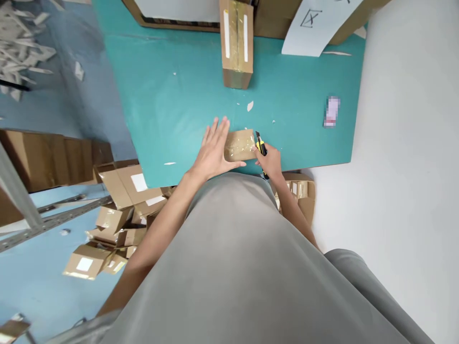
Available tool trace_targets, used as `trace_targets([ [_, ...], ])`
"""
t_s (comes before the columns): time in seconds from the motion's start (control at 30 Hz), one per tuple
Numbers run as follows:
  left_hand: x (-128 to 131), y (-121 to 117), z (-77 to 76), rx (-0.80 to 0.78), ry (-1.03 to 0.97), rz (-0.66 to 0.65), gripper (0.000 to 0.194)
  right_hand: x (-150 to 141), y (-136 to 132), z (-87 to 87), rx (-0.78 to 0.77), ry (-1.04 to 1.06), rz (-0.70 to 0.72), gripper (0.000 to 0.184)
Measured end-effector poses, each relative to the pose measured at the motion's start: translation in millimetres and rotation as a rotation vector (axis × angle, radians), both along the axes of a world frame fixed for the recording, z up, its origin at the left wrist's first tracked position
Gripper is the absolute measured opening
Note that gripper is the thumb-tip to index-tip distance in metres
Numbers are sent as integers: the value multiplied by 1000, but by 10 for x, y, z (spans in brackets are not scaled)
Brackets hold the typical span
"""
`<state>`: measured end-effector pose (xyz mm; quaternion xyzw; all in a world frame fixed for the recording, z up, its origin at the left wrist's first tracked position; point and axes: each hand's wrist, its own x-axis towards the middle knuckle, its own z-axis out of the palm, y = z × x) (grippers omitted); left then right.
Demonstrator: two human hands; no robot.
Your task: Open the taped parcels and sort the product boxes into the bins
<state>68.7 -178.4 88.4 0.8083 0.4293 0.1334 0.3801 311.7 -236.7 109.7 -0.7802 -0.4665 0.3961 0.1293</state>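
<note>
A small brown cardboard box (239,145) with shiny clear tape lies near the front edge of the green table. My left hand (214,149) rests against its left side, fingers stretched out and thumb along the near edge. In my right hand (270,160) is a yellow and black utility knife (261,145), gripped at the box's right end. The knife's dark tip points away from me, just beside the box's far right corner. Whether the blade touches the cardboard I cannot tell.
A long taped carton (237,48) stands at the table's (172,105) back, beside a paper sheet (315,28) with a crossed square. A blurred pinkish object (332,111) lies at the right. Opened cartons (111,220) pile up on the floor at left; a carton of small boxes (306,196) sits below the front edge.
</note>
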Motion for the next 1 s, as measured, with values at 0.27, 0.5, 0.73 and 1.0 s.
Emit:
trace_targets([
  [0.27,632,69,-277,53,53,-154,124,91,-230,93,-31,71,-110,48],
  [0.5,335,-5,-284,90,153,-138,123,-35,-232,254,-89,198,45,49],
  [0.73,305,-93,-337,104,163,-104,116,-256,-165,345,-121,3,230,57],
  [1.0,500,-120,-339,46,87,-99,108,-260,-193,306,-175,-174,259,64],
])
